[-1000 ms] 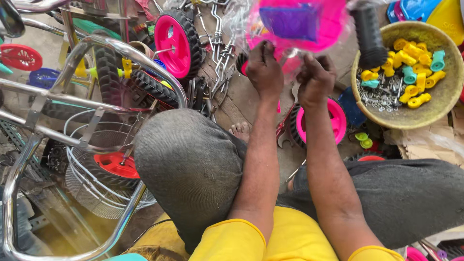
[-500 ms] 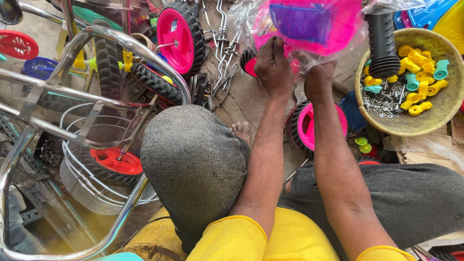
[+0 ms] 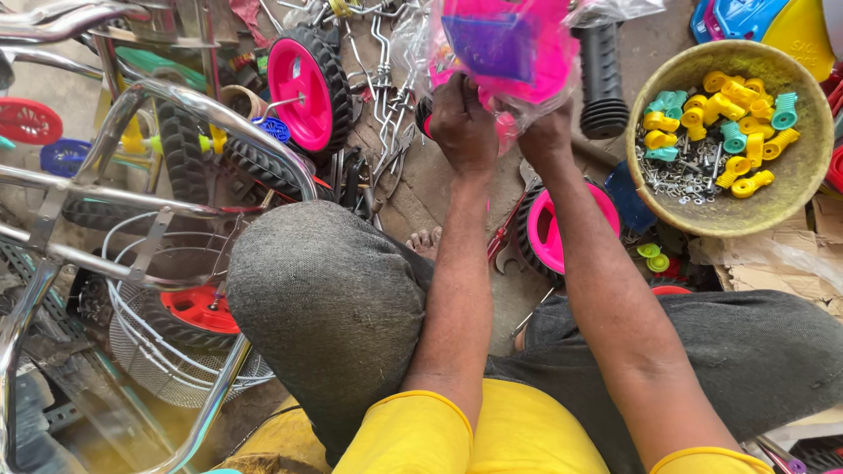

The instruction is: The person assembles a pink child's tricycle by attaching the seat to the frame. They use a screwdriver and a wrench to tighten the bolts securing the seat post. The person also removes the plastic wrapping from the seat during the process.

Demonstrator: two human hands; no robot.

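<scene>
Pink and purple toy part [image 3: 505, 44] in clear wrap; yellow, teal caps [image 3: 716, 132] in olive bowl [image 3: 812, 171]; pink-hubbed black wheel [image 3: 307, 83]; black grip [image 3: 601, 79].

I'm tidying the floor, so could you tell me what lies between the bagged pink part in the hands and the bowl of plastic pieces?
In the head view, a black ribbed grip lies between the bagged pink part and the bowl.

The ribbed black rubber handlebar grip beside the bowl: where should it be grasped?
Take the ribbed black rubber handlebar grip around its smooth middle, coming from above. It lies flat and lengthwise, and the flared ribbed end nearest the person would probably stop a hold from slipping.
</scene>
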